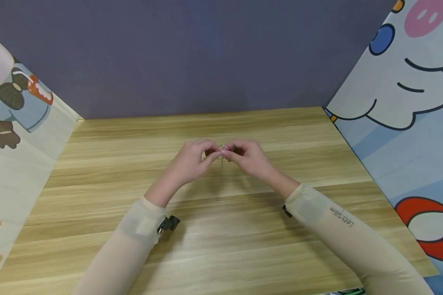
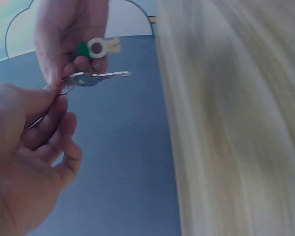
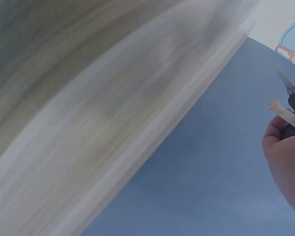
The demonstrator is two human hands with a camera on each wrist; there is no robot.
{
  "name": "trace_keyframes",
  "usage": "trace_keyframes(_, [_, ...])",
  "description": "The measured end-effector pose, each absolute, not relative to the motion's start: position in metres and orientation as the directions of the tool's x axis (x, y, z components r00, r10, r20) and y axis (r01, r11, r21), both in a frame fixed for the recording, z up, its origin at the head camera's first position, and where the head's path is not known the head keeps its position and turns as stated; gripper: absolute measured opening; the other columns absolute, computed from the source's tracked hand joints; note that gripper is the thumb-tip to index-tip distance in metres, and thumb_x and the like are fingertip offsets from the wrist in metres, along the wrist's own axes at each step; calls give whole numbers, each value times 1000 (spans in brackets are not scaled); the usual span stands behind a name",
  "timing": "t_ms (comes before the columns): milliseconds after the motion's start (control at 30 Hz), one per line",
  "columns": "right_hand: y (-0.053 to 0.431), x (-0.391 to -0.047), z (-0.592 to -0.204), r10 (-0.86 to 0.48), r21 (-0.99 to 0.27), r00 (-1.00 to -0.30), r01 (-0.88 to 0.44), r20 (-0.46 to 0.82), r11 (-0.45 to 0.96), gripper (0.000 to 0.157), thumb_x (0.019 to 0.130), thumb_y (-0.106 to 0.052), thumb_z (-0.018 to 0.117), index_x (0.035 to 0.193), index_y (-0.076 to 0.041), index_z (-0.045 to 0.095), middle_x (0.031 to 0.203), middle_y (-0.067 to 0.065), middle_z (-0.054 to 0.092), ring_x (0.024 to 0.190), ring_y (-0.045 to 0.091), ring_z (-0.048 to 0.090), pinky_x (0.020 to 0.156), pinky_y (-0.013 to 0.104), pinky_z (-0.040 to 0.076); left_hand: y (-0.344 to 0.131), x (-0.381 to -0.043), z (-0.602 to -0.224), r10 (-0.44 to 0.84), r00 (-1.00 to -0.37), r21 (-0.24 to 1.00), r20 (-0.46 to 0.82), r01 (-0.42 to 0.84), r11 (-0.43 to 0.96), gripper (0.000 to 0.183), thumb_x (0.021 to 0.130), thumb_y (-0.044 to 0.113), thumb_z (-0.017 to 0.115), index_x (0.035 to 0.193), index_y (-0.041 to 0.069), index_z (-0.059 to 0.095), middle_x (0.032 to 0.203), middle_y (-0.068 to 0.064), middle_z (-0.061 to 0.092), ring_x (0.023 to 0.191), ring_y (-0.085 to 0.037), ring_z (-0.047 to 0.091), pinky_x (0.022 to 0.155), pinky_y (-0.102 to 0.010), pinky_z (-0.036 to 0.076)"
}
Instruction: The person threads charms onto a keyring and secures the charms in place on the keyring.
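Note:
Over the middle of the table, both hands meet at a thin metal key ring [image 1: 222, 146]. My left hand [image 1: 193, 162] pinches its left side between thumb and forefinger. On the other side, the thumb and forefinger of my right hand [image 1: 254, 159] pinch it too, fingertips almost together. A silver key [image 2: 88, 79] hangs from the ring, its blade pointing down to the table. A small green, white and beige trinket [image 2: 97, 47] shows at the right hand's fingers; in the right wrist view this trinket [image 3: 286, 116] sticks out past the curled fingers.
The wood-grain table [image 1: 214, 246] spreads below both forearms. A dark blue-grey panel [image 1: 206, 57] stands at its far edge, with cartoon-printed panels [image 1: 402, 143] on either side. A small colourful item [image 1: 350, 291] peeks in at the near edge.

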State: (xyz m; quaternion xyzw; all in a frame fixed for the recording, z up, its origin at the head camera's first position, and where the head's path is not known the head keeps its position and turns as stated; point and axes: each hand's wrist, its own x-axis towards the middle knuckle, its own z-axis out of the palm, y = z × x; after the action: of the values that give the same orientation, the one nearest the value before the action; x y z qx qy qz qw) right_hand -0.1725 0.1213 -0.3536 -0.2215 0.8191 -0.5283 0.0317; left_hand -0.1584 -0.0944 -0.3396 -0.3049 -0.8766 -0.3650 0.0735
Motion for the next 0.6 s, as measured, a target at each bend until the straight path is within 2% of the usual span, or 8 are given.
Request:
trace_keyframes(100, [122, -172, -353, -404, -890, -899, -316, 170, 329, 14, 103, -17, 72, 104, -4, 78, 92, 14, 73, 76, 24, 62, 64, 23, 49, -95, -158, -334, 490, -821, 633, 293, 551, 544, 15, 107, 17, 65, 106, 5, 75, 97, -7, 75, 80, -18, 64, 72, -36, 57])
trace_keyframes(267, [125, -169, -350, -372, -922, -918, -258, 140, 289, 17, 102, -19, 74, 109, -4, 79, 98, 13, 76, 84, 20, 68, 70, 24, 54, -96, -157, -334, 451, -870, 758, 200, 429, 492, 13, 109, 12, 59, 110, 4, 69, 103, -10, 73, 91, -24, 67, 80, -36, 60])
trace_keyframes(433, [126, -166, -348, -345, -933, -927, -245, 145, 265, 18, 101, -17, 75, 111, -2, 79, 104, 14, 78, 90, 19, 71, 75, 24, 58, -97, -156, -339, 421, -885, 845, 197, 371, 386, 10, 109, 12, 61, 108, 6, 69, 105, -9, 74, 98, -28, 71, 84, -41, 61])
trace_keyframes(467, [127, -165, -348, -337, -934, -930, -245, 149, 261, 18, 101, -17, 75, 111, -2, 78, 104, 14, 78, 90, 18, 71, 75, 24, 58, -97, -156, -340, 424, -883, 853, 201, 371, 368, 10, 108, 12, 62, 108, 7, 70, 105, -9, 75, 97, -26, 71, 84, -41, 61])
trace_keyframes(600, [129, -164, -348, -310, -926, -928, -287, 205, 246, 16, 100, -13, 76, 108, 0, 79, 103, 16, 79, 87, 20, 72, 73, 23, 57, -96, -158, -341, 454, -861, 863, 227, 394, 315, 13, 107, 12, 64, 108, 2, 73, 104, -11, 77, 100, -33, 73, 83, -36, 62])
